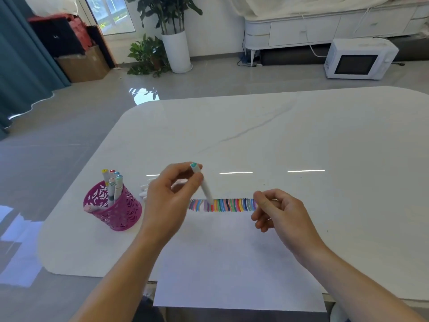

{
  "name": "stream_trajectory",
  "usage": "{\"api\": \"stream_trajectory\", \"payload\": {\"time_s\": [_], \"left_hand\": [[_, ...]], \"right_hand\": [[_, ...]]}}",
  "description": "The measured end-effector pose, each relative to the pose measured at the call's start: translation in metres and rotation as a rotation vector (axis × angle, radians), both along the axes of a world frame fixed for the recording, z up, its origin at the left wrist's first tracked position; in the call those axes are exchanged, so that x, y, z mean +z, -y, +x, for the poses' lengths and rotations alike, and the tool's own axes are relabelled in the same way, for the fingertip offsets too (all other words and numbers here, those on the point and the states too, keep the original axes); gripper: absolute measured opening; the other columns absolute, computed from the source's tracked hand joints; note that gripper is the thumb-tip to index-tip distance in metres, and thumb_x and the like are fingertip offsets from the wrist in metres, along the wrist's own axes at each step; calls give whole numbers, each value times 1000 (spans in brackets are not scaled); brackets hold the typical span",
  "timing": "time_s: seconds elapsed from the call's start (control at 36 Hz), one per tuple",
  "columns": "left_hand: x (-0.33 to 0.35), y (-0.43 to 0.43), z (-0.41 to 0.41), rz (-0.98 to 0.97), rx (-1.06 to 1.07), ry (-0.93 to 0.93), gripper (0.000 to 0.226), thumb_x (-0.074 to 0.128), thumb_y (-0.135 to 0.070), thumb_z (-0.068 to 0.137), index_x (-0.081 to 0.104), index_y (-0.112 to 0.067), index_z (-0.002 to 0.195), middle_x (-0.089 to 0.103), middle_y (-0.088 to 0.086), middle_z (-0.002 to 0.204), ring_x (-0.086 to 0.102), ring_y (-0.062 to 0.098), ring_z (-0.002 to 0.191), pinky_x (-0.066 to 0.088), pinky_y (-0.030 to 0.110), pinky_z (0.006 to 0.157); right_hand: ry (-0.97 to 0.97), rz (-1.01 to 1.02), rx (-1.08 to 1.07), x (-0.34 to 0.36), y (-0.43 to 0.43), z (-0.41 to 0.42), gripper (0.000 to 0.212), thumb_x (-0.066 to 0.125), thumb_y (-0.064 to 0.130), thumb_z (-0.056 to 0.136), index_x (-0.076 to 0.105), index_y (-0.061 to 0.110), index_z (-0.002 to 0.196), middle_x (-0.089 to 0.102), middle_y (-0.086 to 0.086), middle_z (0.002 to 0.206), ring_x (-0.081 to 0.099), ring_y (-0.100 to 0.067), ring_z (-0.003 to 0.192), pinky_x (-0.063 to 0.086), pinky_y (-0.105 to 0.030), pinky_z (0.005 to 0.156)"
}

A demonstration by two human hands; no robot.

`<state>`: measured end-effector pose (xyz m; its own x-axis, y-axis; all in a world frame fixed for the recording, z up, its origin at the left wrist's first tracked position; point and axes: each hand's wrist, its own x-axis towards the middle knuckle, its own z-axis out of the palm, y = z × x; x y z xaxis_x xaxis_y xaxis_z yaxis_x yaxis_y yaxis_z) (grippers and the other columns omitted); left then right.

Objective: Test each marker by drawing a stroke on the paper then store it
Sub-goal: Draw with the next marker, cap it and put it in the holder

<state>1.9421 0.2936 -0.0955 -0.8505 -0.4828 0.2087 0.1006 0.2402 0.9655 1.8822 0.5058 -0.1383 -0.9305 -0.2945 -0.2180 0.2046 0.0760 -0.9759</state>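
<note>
Where the white, grey-veined stone worktop (pixel 301 135) rounds off, well left of the left hand's fingers (pixel 183 170), stands a magenta metal pen cup with cut-out leaf patterns (pixel 116 210). It is upright and holds a bunch of white-barrelled markers with coloured end caps (pixel 113 182); one pale pink marker leans out over its left rim. Just behind the left hand (pixel 167 198), between it and the cup, a few loose white markers (pixel 144 191) lie on the worktop, mostly hidden by the hand.

The left hand's fingers and thumb pinch a white marker with a teal end cap (pixel 204 184) near its upper end. The marker slants down and to the right, its lower end at the row of short coloured strokes (pixel 222 204) on the white sheet of paper (pixel 232 263) – whether the tip touches is blurred. The strokes run along the paper's far edge, from just under the left fingers to just beside the right ones.

The right hand (pixel 276 210) is over the paper at the right end of the strokes, its fingers (pixel 264 219) curled in, thumb and forefinger pressed together – whether they hold anything I cannot tell.
</note>
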Motion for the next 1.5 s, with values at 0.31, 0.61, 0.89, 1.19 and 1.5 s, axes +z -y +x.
{"api": "stream_trajectory", "payload": {"time_s": [0.31, 0.61, 0.89, 1.19, 1.5], "left_hand": [[20, 46, 34, -583, 378, -216, 27, 56, -15, 101, 66, -15, 126, 66, -6, 109, 63, 7, 97, 51, 23, 86], [23, 76, 53, -692, 514, -80, 33, 59, -15, 99, 60, -29, 129, 63, -11, 107, 61, 9, 91, 52, 31, 81], [13, 90, 56, -698, 582, 171, 15, 63, -21, 95, 62, -26, 109, 64, -5, 108, 62, 19, 95, 53, 40, 83], [5, 97, 53, -683, 677, 385, 12, 60, -25, 93, 63, -19, 102, 64, -2, 98, 52, 19, 87, 39, 33, 78], [2, 99, 50, -680, 655, 509, 22, 44, -26, 100, 62, -14, 100, 64, 6, 87, 52, 28, 80, 43, 39, 71]], "right_hand": [[-38, 172, 188, -9, 10, 7, 11, 64, 25, 100, 64, 14, 101, 76, -8, 75, 66, -18, 62, 53, -33, 63], [-75, 193, 194, -12, 13, 5, 8, 62, 22, 101, 63, 14, 102, 75, -7, 73, 66, -17, 61, 53, -33, 62], [-81, 212, 187, -14, 11, 4, 7, 62, 23, 101, 63, 17, 101, 76, -6, 74, 66, -15, 61, 53, -32, 66], [-75, 214, 193, -16, 12, 4, 7, 60, 23, 103, 63, 16, 102, 76, -5, 74, 66, -15, 61, 52, -30, 64], [-71, 243, 212, -19, 13, 5, 8, 60, 24, 103, 63, 17, 102, 76, -4, 75, 67, -14, 61, 51, -28, 64]]}}
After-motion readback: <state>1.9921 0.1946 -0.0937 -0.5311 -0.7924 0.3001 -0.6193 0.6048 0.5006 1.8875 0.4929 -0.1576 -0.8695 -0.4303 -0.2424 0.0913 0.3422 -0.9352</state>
